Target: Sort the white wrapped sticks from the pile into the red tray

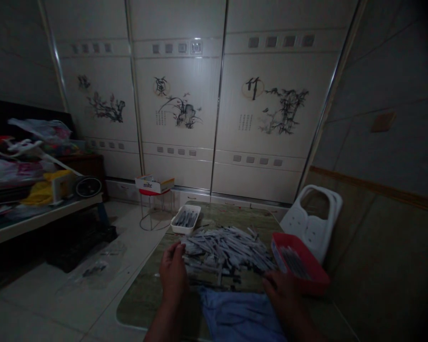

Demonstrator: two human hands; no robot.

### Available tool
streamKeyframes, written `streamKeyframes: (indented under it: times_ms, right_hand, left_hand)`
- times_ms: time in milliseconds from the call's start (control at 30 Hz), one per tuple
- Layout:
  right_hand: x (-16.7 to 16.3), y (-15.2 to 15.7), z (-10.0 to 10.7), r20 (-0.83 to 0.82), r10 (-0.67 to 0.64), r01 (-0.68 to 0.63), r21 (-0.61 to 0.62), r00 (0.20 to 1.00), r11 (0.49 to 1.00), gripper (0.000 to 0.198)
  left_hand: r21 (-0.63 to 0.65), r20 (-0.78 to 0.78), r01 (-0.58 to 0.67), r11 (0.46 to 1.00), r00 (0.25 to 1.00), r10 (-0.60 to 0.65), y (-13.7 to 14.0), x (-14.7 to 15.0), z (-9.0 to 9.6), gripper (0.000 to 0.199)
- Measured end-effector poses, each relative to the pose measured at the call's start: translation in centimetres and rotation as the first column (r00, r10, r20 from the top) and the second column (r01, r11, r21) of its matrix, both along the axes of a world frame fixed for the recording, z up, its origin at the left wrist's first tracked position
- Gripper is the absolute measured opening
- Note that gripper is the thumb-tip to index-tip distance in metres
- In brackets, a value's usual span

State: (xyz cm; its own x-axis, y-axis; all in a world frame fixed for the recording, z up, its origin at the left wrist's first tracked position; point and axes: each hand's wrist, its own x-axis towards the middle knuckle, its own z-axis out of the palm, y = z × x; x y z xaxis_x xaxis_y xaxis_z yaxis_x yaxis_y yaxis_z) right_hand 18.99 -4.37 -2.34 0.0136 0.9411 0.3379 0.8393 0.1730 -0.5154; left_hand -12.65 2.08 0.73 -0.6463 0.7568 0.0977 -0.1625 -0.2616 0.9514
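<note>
Above the table's left side is my left hand [173,266], with its fingers curled together. Whatever they may hold is too small and dark to make out. My right hand [283,289] is also closed, in front of the red basket [317,284]; its fingertips are dim, and any object in them cannot be made out. Between and beyond the hands lies a loose pile of thin grey-white strips [231,247] with dark pieces among them. A blue cloth [240,313] lies at the near edge. Similar strips fill part of the red basket and the white basket [173,227].
The low table [142,297] has a green marbled top. White folded chairs or stools [306,221] lean at the right wall. A red stool [153,193] bearing an open box [153,185] stands behind left. Bags and a bench [85,202] occupy the left side.
</note>
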Motion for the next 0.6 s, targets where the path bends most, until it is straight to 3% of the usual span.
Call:
streamKeyframes:
  times_ms: [300,433,600]
  right_hand:
    - [-3.8,4.7,1.0,0.15,-0.004,0.011,-0.042,0.989,0.999,0.024]
    - [-4.8,7.4,1.1,0.22,-0.063,0.073,-0.038,0.973,0.997,0.027]
    - [-6.1,9.6,0.9,0.279,-0.047,0.063,-0.048,0.959,0.997,0.023]
  left_hand:
    - [-0.079,0.098,0.12,0.99,0.989,-0.112,0.7,0.2,-2.6,0.044]
    - [-0.085,0.082,0.172,0.981,0.983,-0.166,0.5,-0.2,-2.7,0.044]
    - [-0.092,0.104,0.216,0.972,0.973,-0.206,0.1,-0.2,-2.5,0.044]
